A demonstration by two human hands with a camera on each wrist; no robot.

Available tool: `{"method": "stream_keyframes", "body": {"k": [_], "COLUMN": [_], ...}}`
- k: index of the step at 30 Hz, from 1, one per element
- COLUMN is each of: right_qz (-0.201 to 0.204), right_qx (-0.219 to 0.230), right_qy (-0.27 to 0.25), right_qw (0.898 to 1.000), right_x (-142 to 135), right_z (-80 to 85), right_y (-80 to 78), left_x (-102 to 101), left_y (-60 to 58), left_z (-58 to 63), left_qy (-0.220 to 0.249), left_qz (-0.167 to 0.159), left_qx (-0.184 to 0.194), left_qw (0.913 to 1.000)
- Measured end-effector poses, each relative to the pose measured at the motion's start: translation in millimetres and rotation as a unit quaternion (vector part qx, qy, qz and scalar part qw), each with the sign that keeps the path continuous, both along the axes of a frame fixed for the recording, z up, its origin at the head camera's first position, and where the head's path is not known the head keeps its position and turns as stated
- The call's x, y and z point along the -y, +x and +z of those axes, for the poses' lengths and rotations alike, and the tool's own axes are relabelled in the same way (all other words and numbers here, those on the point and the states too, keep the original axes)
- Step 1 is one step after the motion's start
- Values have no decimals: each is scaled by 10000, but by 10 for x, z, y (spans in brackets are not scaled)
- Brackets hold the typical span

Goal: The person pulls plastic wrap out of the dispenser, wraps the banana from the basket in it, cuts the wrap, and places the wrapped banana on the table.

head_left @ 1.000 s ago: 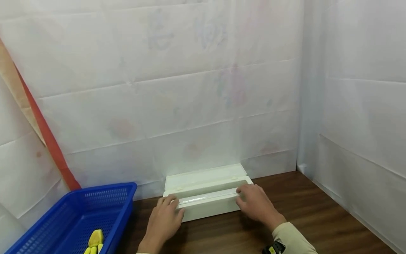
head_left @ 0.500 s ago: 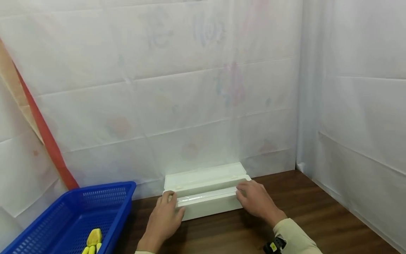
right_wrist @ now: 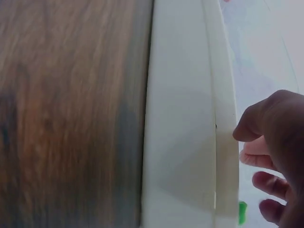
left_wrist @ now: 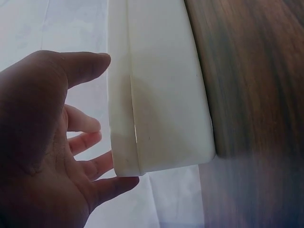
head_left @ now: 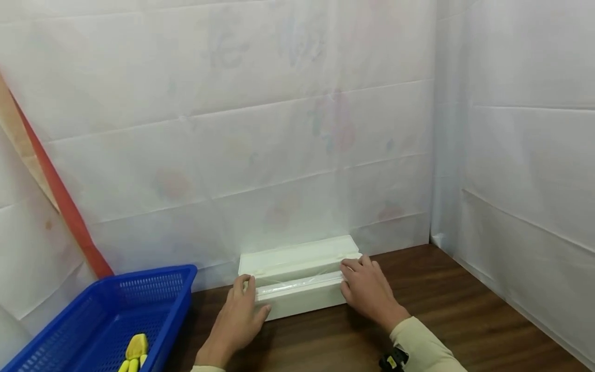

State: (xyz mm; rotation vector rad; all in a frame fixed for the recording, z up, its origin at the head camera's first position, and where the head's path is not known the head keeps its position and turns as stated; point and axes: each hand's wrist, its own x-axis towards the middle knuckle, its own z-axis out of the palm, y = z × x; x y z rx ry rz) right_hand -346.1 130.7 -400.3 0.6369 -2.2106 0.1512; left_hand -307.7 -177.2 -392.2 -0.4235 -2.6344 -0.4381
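Note:
A long white cling film dispenser [head_left: 307, 300] lies on the wooden table, its lid [head_left: 299, 256] tipped back toward the wall. Shiny clear film [head_left: 299, 284] runs along its top, slightly raised toward the right. My left hand [head_left: 234, 316] is at the left end, fingertips over the top rim and thumb in front. In the left wrist view its thumb [left_wrist: 90, 66] stands apart from the bent fingers, one touching the end corner. At the right end is my right hand [head_left: 369, 289], fingertips on the top. The right wrist view shows its thumb [right_wrist: 249, 123] at the rim.
On the left a blue mesh basket [head_left: 186, 289] holds yellow pieces [head_left: 136, 347]. White sheeting [head_left: 260, 144] rises close behind the dispenser and along the right side. A red and tan strip [head_left: 69, 212] slants down behind the basket. A black device [head_left: 393, 360] is on the right wrist.
Both hands keep to the ends of the dispenser, their fingertips shifted slightly upward. The film between them looks more raised than before. The head view has turned a little.

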Motion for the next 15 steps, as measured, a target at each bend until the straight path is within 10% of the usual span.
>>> {"method": "stream_keyframes", "body": {"k": [6,15], "right_qz": [644,712], "right_qx": [1328,1951], "right_qy": [-1474,-2308], "right_qw": [9780,9506], "right_x": [29,-22], "right_z": [72,93], "right_y": [35,49], "left_x": [13,-9], "left_y": [6,-27], "left_z": [5,-6], "left_qy": [230,525], "left_qz": [-48,-146], "left_qx": [-161,57], "left_qw": [9996,9985]}}
